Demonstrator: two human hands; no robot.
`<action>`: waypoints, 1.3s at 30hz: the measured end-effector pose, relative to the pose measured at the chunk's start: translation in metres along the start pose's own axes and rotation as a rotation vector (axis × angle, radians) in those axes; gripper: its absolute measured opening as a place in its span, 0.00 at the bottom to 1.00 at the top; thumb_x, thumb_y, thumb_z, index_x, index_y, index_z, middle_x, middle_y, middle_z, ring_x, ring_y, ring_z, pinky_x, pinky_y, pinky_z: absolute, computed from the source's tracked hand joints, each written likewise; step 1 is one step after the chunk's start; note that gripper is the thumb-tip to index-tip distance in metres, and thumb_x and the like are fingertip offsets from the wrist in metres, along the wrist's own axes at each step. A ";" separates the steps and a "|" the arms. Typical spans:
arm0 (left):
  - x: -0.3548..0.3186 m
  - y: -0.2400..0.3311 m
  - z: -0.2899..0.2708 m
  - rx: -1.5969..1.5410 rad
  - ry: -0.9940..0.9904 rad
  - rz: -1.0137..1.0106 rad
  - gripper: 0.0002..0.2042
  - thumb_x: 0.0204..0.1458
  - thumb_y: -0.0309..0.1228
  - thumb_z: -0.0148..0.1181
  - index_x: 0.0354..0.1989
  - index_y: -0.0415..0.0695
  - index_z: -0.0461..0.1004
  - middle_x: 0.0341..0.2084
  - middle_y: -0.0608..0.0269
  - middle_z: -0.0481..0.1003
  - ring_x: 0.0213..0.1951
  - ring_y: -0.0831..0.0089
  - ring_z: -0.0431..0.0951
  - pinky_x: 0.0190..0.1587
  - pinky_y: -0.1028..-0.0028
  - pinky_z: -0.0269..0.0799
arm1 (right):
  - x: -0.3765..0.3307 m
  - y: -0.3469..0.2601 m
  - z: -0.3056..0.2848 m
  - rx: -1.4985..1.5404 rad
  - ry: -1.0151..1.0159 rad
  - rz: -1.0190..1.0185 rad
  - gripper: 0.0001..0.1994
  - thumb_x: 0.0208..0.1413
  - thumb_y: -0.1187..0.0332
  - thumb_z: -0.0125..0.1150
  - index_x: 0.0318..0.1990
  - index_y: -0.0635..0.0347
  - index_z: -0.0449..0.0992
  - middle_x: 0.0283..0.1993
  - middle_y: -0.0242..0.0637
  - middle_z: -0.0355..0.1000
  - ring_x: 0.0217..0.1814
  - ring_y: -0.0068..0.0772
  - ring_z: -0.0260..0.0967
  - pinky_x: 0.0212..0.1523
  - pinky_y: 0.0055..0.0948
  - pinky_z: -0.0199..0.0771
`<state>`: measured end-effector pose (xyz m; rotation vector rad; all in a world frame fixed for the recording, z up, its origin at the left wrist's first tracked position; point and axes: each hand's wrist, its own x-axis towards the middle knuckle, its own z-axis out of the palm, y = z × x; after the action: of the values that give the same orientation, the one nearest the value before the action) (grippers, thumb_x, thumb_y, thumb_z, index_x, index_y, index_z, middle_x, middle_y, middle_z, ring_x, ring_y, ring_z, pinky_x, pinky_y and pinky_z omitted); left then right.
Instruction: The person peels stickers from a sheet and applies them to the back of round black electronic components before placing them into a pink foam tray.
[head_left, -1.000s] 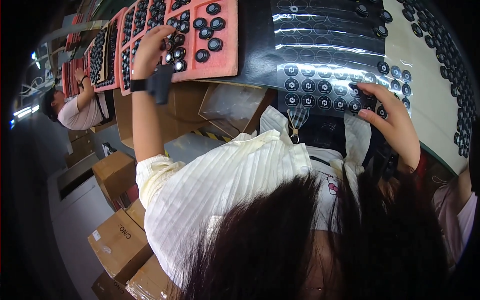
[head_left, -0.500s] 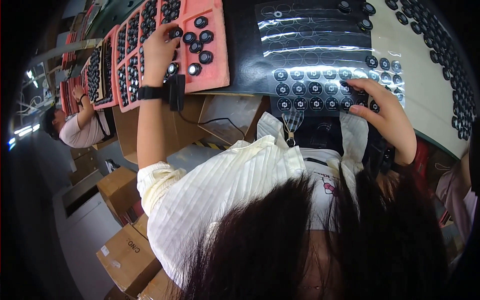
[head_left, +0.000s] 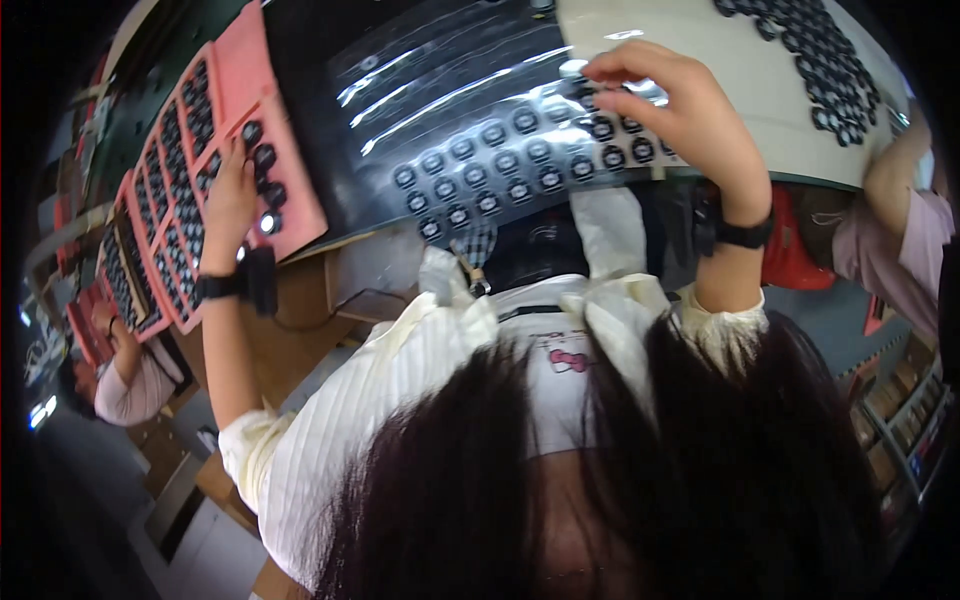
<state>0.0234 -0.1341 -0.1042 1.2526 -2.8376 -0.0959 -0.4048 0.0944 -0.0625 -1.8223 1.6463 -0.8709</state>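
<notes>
My left hand [head_left: 232,195] reaches into a pink foam tray [head_left: 302,215] of black round parts [head_left: 264,156]. Its fingers point down by a compartment wall and are smeared, so I cannot tell what they hold. My right hand [head_left: 680,95] hovers at the far right part of a clear sheet of round black stickers [head_left: 507,162]. Its thumb and index finger are apart, with a bright spot at the index fingertip; no held thing can be made out. The stickers sit in rows along the sheet's near side, and glare streaks its far part.
Many black round parts [head_left: 835,75] lie on the pale table surface [head_left: 690,25] at the far right. Another person [head_left: 135,375] works at the left beside more pink trays [head_left: 150,320]. A pink sleeve [head_left: 890,240] shows at the right, near a red thing [head_left: 797,240] below the table edge.
The whole view has swung, shifting tray and sheet leftward. My right hand has moved farther away over the sheet, off the near stickers. My left hand is still at the tray.
</notes>
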 end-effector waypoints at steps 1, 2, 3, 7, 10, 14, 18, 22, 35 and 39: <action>-0.005 -0.002 0.005 -0.021 0.015 0.012 0.25 0.52 0.28 0.46 0.59 0.36 0.52 0.54 0.36 0.56 0.54 0.49 0.62 0.53 0.62 0.60 | 0.004 0.005 -0.006 0.023 0.014 0.009 0.11 0.46 0.73 0.59 0.39 0.62 0.73 0.36 0.35 0.70 0.35 0.26 0.68 0.36 0.22 0.67; -0.008 0.000 0.010 -0.047 0.029 -0.030 0.26 0.53 0.32 0.46 0.59 0.36 0.51 0.56 0.36 0.51 0.58 0.50 0.55 0.56 0.64 0.55 | 0.006 0.010 -0.013 0.045 0.032 0.021 0.09 0.47 0.73 0.58 0.38 0.62 0.73 0.35 0.35 0.71 0.34 0.25 0.68 0.35 0.22 0.67; -0.011 0.000 0.015 -0.074 0.042 -0.077 0.27 0.54 0.35 0.47 0.60 0.36 0.50 0.59 0.36 0.47 0.61 0.50 0.48 0.59 0.66 0.50 | 0.011 0.018 -0.014 0.016 0.036 0.028 0.09 0.47 0.73 0.58 0.38 0.62 0.73 0.35 0.35 0.71 0.34 0.25 0.68 0.35 0.22 0.67; -0.023 -0.011 0.014 -0.157 0.058 -0.134 0.29 0.52 0.36 0.51 0.60 0.38 0.51 0.60 0.36 0.44 0.62 0.49 0.47 0.59 0.66 0.49 | 0.039 0.039 -0.001 0.032 0.009 -0.065 0.07 0.46 0.73 0.59 0.34 0.63 0.74 0.31 0.33 0.70 0.32 0.24 0.68 0.33 0.21 0.67; -0.007 0.016 -0.013 0.109 0.089 -0.119 0.27 0.51 0.35 0.52 0.58 0.39 0.55 0.58 0.38 0.50 0.60 0.51 0.52 0.58 0.67 0.52 | 0.053 0.047 0.014 -0.035 -0.077 -0.033 0.05 0.46 0.72 0.59 0.30 0.64 0.74 0.29 0.34 0.70 0.30 0.24 0.68 0.32 0.21 0.67; 0.053 0.129 -0.061 -0.265 0.154 0.081 0.22 0.48 0.35 0.55 0.51 0.41 0.64 0.49 0.47 0.65 0.51 0.56 0.66 0.52 0.68 0.60 | 0.055 0.054 0.015 -0.074 -0.117 0.047 0.06 0.41 0.69 0.61 0.27 0.61 0.76 0.27 0.38 0.72 0.29 0.32 0.69 0.33 0.26 0.68; 0.119 0.213 -0.040 -0.213 0.123 0.370 0.17 0.43 0.35 0.58 0.43 0.42 0.70 0.38 0.57 0.73 0.39 0.57 0.74 0.40 0.67 0.70 | 0.061 0.050 0.014 -0.072 -0.170 0.108 0.07 0.39 0.67 0.62 0.26 0.59 0.77 0.25 0.39 0.72 0.29 0.36 0.70 0.33 0.29 0.69; 0.155 0.254 -0.012 -0.125 0.119 0.487 0.17 0.42 0.35 0.59 0.41 0.42 0.69 0.32 0.55 0.73 0.35 0.57 0.74 0.35 0.66 0.71 | 0.066 0.041 0.014 -0.124 -0.217 0.103 0.06 0.38 0.67 0.63 0.25 0.57 0.77 0.24 0.38 0.73 0.28 0.37 0.71 0.33 0.29 0.69; 0.112 0.249 -0.048 -1.342 -0.172 0.151 0.18 0.43 0.20 0.57 0.45 0.34 0.66 0.32 0.55 0.73 0.35 0.71 0.76 0.36 0.76 0.72 | 0.072 0.029 -0.004 0.114 -0.649 0.311 0.07 0.44 0.68 0.62 0.26 0.63 0.75 0.31 0.37 0.74 0.34 0.27 0.70 0.36 0.24 0.68; 0.084 0.248 -0.057 -1.656 -0.199 0.067 0.19 0.42 0.14 0.55 0.46 0.32 0.65 0.35 0.55 0.73 0.40 0.71 0.75 0.39 0.79 0.72 | 0.057 0.019 -0.020 0.487 -0.249 0.145 0.06 0.47 0.70 0.60 0.28 0.64 0.74 0.40 0.44 0.72 0.42 0.26 0.68 0.42 0.24 0.66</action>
<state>-0.2126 -0.0320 -0.0285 0.6245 -1.6648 -2.0027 -0.4296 0.0358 -0.0574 -1.3942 1.2581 -0.8507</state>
